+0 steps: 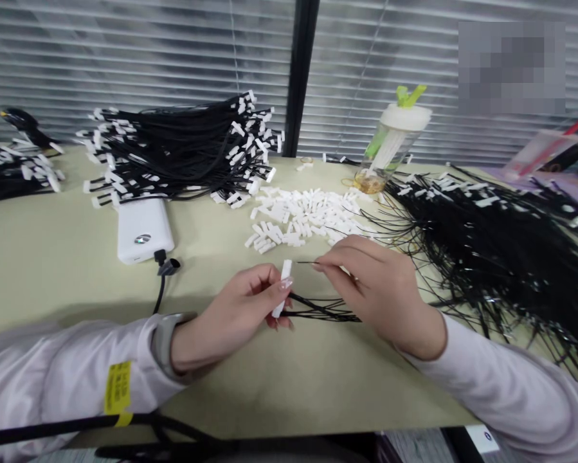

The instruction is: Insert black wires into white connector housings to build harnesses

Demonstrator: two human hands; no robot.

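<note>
A white connector housing [287, 272] is pinched upright between the thumb and fingers of my left hand [250, 297]. Several black wires [322, 310] run from the housing toward the right, below my other hand. My right hand [375, 283] pinches one thin black wire [306, 262], whose end points left at the upper part of the housing, a small gap apart. Behind both hands lies a loose pile of white connector housings [312, 212].
Bundled black cables with white connectors [177, 145] lie at the back left, above a white power bank [144, 231] with a plugged cable. Loose black wires [510, 257] spread over the right. A clear cup [388, 145] leans near the blinds; a black bird figurine [27, 125] stands far left.
</note>
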